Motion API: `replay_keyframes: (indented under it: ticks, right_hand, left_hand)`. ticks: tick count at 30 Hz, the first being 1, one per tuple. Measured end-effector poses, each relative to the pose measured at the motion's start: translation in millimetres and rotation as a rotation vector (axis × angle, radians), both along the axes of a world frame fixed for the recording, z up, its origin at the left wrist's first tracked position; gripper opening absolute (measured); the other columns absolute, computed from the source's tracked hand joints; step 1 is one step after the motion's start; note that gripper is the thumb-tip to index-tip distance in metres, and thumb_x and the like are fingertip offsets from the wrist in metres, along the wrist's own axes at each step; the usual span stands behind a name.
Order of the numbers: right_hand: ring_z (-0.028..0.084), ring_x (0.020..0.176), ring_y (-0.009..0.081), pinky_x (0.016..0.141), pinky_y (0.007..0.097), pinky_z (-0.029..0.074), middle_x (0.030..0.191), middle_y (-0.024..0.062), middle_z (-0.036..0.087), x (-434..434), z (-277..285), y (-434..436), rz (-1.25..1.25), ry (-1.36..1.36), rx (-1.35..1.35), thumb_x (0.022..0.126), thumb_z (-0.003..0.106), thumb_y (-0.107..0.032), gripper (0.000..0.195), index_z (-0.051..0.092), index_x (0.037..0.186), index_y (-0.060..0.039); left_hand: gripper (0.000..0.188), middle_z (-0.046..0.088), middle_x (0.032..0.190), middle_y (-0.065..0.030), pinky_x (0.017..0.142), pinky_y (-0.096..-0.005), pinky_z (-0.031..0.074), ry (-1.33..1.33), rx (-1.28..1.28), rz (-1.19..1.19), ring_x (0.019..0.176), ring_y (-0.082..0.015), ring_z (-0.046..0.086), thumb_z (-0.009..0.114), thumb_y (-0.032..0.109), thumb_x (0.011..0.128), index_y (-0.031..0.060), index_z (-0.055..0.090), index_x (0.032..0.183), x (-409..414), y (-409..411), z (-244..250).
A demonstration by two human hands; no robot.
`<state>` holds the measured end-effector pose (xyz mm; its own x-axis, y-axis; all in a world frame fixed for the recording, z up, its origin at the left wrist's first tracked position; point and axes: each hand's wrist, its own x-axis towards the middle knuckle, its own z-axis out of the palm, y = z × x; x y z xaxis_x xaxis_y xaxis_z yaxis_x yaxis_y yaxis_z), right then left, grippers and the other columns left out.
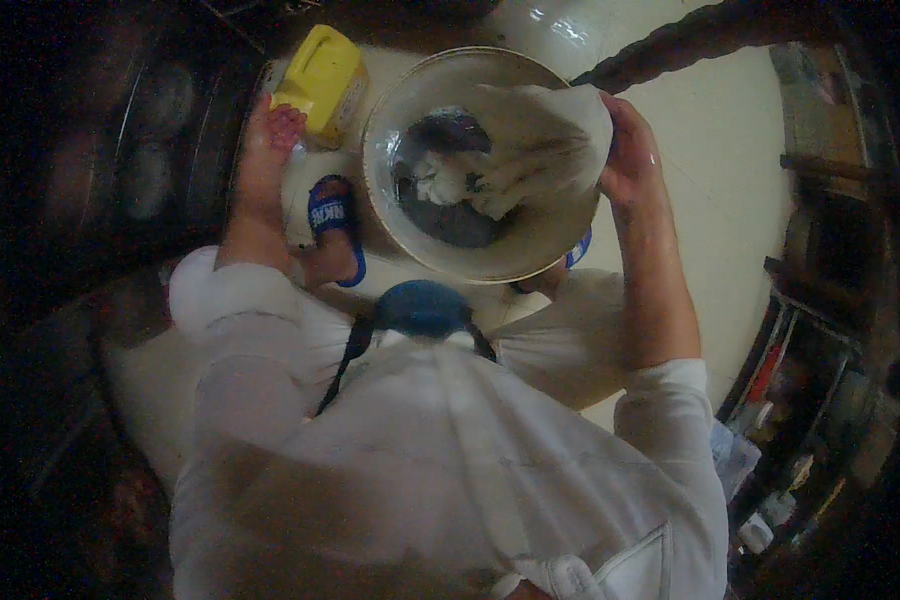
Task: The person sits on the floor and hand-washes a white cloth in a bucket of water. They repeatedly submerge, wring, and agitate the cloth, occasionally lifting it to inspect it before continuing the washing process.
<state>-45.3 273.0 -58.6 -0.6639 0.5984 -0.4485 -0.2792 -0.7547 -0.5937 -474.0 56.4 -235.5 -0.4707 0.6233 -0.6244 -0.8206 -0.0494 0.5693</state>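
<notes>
My right hand grips one edge of a pale wet cloth. It holds the cloth up at the right rim of a round light-coloured basin. From there the cloth spreads down into the basin, where its lower part lies bunched in dark water. My left hand, fingers curled, is at the lower left side of a yellow plastic jug with a moulded handle. Whether those fingers grip the jug cannot be made out. The jug stands left of the basin and bears a label.
Below the basin are my feet in blue slippers, on a pale tiled floor. A dark length of cloth or pipe extends from the basin's upper right. Dark furniture lines the left; a cluttered rack stands at the right.
</notes>
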Motion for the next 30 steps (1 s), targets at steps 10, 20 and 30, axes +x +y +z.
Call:
replay_keyframes:
  ticks: [10, 20, 30]
  right_hand:
    - [0.059, 0.088, 0.0235, 0.079, 0.0368, 0.049, 0.093, 0.0097, 0.063, -13.0, 7.8, -7.4, -0.021, -0.056, 0.217, 0.083, 0.056, -0.02, 0.024, 0.058, 0.098, -0.0021]
    - [0.058, 0.091, 0.0228, 0.083, 0.0362, 0.047, 0.096, 0.0103, 0.062, 6.3, -3.6, -2.9, 0.02, 0.023, -0.045, 0.085, 0.052, -0.018, 0.023, 0.057, 0.1, -0.0011]
    - [0.059, 0.087, 0.0254, 0.08, 0.0374, 0.049, 0.094, 0.0109, 0.062, -7.2, -23.4, 4.1, 0.031, 0.02, 0.129, 0.085, 0.053, -0.021, 0.025, 0.057, 0.099, -0.0014]
  left_hand:
    - [0.044, 0.055, 0.064, -0.0089, 0.059, -0.0386, 0.052, -0.014, -0.018, -0.042, 0.061, -0.0229, 0.057, 0.06, 0.049, 0.08, 0.0058, 0.053, 0.073, -11.0, 6.5, -15.7]
    - [0.055, 0.058, 0.086, -0.0135, 0.065, -0.0409, 0.052, 0.214, -0.061, 0.049, 0.075, -0.03, 0.06, 0.057, 0.056, 0.079, 0.0028, 0.053, 0.093, 15.1, 4.1, 4.9]
    - [0.054, 0.057, 0.082, -0.0129, 0.069, -0.0393, 0.051, 0.171, 0.09, -0.109, 0.074, -0.0273, 0.059, 0.059, 0.053, 0.079, 0.0011, 0.051, 0.089, -10.6, -1.0, -38.7]
